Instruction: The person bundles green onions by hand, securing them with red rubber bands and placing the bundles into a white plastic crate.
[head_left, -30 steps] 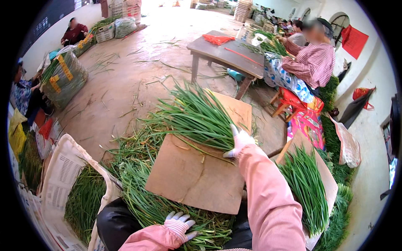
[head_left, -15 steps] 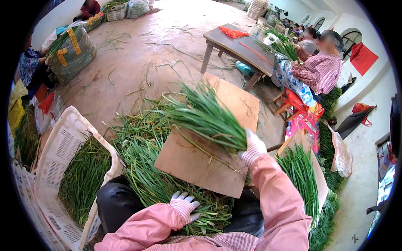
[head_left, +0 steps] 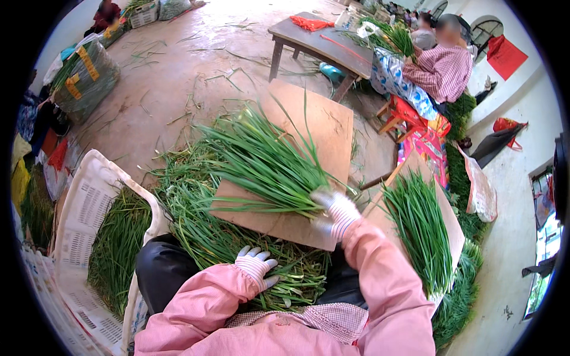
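A loose bunch of long green chives (head_left: 267, 163) lies fanned over a brown board (head_left: 309, 115) in front of me. My right hand (head_left: 336, 212), in a striped white glove, is at the stem end of this bunch. Motion smears its fingers, so their grip is unclear. My left hand (head_left: 256, 264), gloved alike, rests with fingers spread on the pile of chives (head_left: 202, 231) over my lap and holds nothing. To my right, a neater bunch of chives (head_left: 418, 231) lies on a second board (head_left: 371, 216).
On my left stands a white plastic basket (head_left: 89, 207) with chives inside. A wooden table (head_left: 323, 44) with a red cloth (head_left: 312, 24) is ahead, and a co-worker (head_left: 442, 65) sits beside it. A large wrapped bundle (head_left: 89, 89) stands far left. Leaf scraps litter the floor.
The bunch of chives has come down onto the board and spread out leftward. My right hand has moved slightly left and nearer. My left hand stays on the pile.
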The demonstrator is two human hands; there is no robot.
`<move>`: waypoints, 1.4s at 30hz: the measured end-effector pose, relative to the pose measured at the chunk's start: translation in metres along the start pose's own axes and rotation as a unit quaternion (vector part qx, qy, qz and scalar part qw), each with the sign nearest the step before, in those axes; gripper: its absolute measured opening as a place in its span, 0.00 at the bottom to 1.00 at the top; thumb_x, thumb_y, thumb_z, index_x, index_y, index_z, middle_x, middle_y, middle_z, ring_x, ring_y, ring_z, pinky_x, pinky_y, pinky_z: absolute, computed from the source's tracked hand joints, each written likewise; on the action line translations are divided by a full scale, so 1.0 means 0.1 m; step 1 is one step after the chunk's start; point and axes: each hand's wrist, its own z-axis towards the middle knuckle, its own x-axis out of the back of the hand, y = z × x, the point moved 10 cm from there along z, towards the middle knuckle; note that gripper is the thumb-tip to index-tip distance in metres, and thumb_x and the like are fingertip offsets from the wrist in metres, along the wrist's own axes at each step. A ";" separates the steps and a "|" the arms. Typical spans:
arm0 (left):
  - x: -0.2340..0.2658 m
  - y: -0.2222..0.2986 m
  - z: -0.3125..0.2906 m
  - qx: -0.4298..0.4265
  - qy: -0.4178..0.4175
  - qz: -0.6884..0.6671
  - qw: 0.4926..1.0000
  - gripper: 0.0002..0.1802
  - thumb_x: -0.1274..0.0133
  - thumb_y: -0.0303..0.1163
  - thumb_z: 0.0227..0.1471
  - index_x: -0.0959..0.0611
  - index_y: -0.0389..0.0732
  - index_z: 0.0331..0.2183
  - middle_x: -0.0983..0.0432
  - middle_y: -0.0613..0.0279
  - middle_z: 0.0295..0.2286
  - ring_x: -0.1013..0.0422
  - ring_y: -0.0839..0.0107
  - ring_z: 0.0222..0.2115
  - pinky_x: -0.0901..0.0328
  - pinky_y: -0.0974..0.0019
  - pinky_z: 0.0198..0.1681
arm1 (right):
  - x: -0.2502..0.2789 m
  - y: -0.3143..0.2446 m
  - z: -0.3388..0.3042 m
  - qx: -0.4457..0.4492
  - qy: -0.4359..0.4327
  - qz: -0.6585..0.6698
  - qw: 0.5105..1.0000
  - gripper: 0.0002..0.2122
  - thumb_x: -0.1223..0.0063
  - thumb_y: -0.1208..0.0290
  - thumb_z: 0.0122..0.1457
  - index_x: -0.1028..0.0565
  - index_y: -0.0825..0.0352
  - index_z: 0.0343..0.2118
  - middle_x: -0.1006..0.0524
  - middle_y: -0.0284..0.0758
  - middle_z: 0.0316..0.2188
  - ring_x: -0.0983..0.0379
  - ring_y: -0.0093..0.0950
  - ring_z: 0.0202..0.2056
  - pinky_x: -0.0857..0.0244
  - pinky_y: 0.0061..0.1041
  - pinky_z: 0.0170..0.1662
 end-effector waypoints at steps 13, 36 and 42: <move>-0.06 0.07 0.02 -0.007 -0.048 0.009 0.999 0.27 0.47 0.53 0.41 0.23 0.46 0.41 0.30 0.55 0.43 0.38 0.51 0.49 0.48 0.47 0.53 | 0.02 0.04 -0.23 -0.015 0.021 -0.066 0.997 0.17 0.49 0.60 0.50 0.30 0.59 0.42 0.27 0.38 0.36 0.30 0.37 0.40 0.35 0.35 0.41; -0.32 -0.02 -0.08 0.223 0.061 -0.802 0.550 0.20 0.41 0.39 0.46 0.25 0.37 0.39 0.25 0.55 0.32 0.28 0.63 0.33 0.33 0.62 0.40 | -0.98 -1.13 -1.54 -0.181 -0.185 0.791 0.555 0.12 0.50 0.60 0.57 0.30 0.67 0.32 0.37 0.25 0.18 0.40 0.18 0.20 0.41 0.18 0.24; -0.20 0.16 0.08 0.190 0.095 -0.838 0.502 0.11 0.43 0.27 0.46 0.23 0.37 0.35 0.24 0.54 0.31 0.27 0.60 0.33 0.30 0.56 0.37 | -0.87 -0.90 -1.50 -0.135 -0.081 0.727 0.669 0.14 0.44 0.66 0.53 0.28 0.67 0.39 0.28 0.27 0.25 0.34 0.16 0.24 0.39 0.17 0.28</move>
